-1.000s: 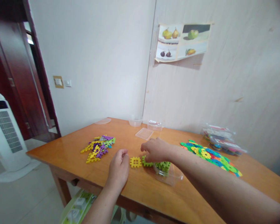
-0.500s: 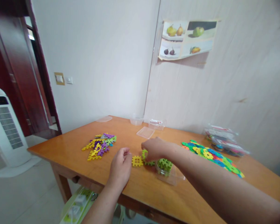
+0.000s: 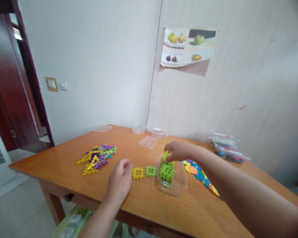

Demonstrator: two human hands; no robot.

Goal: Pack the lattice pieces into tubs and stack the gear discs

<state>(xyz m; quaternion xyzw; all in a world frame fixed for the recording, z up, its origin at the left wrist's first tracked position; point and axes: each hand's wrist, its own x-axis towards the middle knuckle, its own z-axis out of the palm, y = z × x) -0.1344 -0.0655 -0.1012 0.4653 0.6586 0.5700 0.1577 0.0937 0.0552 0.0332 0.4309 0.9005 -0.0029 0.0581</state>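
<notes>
My left hand point(image 3: 120, 178) rests on the table with its fingers curled in, and nothing shows in it. Beside its fingertips lies a yellow square building block point(image 3: 138, 173) with toothed edges. A green block point(image 3: 151, 171) of the same kind lies flat just right of it. Over a clear plastic container point(image 3: 180, 180), my right hand point(image 3: 177, 150) pinches a green toothed block point(image 3: 167, 156) at its upper edge. Below that piece, several stacked green blocks point(image 3: 167, 173) sit in the container's left part.
Yellow, purple and green toothed pieces point(image 3: 98, 158) are heaped on the left. Colourful flower-shaped discs point(image 3: 200, 173) lie partly behind my right forearm. Closed clear boxes point(image 3: 229, 150) are stacked at the right. Farther back are a clear bowl point(image 3: 139, 129) and a flat lid point(image 3: 148, 142).
My right hand has moved from the table beside the blocks to above the container. One green block now lies flat and uncovered. The camera has turned slightly right; my left hand stays put.
</notes>
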